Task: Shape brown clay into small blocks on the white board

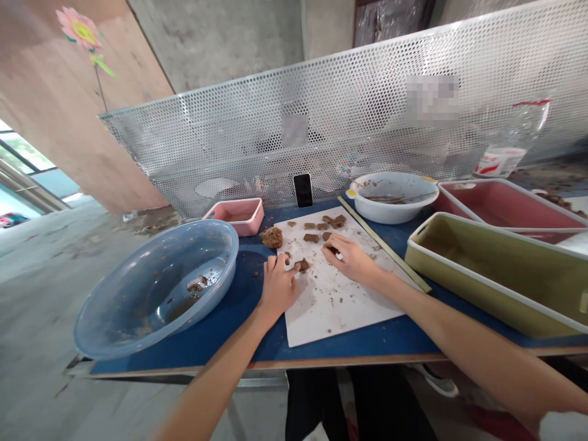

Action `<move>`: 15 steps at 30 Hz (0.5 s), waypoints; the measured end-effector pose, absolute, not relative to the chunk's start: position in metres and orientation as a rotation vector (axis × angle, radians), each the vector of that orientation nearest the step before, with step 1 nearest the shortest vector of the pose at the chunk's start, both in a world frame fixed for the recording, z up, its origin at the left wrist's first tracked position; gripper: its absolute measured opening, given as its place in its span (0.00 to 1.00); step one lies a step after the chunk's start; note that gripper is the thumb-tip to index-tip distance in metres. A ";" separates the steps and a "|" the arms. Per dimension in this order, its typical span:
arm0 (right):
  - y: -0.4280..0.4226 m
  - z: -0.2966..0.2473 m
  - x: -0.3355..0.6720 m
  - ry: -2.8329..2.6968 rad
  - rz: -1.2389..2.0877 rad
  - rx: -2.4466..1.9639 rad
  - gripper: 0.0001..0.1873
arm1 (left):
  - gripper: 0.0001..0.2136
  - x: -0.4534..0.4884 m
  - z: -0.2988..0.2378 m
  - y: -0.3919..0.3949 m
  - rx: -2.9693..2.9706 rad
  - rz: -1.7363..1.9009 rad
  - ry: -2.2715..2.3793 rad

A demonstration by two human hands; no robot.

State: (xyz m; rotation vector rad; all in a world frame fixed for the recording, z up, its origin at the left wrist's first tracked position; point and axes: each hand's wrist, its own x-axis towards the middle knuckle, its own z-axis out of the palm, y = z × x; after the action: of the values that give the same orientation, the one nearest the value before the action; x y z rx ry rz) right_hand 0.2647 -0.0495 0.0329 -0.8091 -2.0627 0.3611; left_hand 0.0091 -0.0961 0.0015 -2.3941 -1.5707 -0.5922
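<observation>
Brown lumps (311, 237), too closely grouped for a sure count, lie on one white board (340, 312), with one larger ball (272, 237) at its left edge; the left hand (278, 285) curls beside one lump, the right hand (351, 258) bends over another; whether either grips anything, I cannot tell. One bottle (517, 135) wears a red-and-white label (500, 160), its lettering unreadable; nearby stand one phone (303, 190), one blue basin (114, 294) and one white basin (390, 212).
</observation>
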 end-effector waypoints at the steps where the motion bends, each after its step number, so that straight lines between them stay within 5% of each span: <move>1: -0.050 0.033 0.265 -2.067 0.361 -0.811 0.14 | 0.21 0.009 0.002 -0.096 -2.392 -0.594 -1.569; 15: -0.049 0.034 0.263 -2.075 0.431 -0.849 0.14 | 0.25 0.005 0.002 -0.095 -2.453 -0.745 -1.496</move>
State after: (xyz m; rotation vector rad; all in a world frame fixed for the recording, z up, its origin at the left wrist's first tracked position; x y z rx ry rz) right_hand 0.2630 -0.0490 0.0339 -0.8491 -2.0749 0.4311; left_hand 0.0054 -0.0947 0.0015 -2.4525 -1.4962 -0.7448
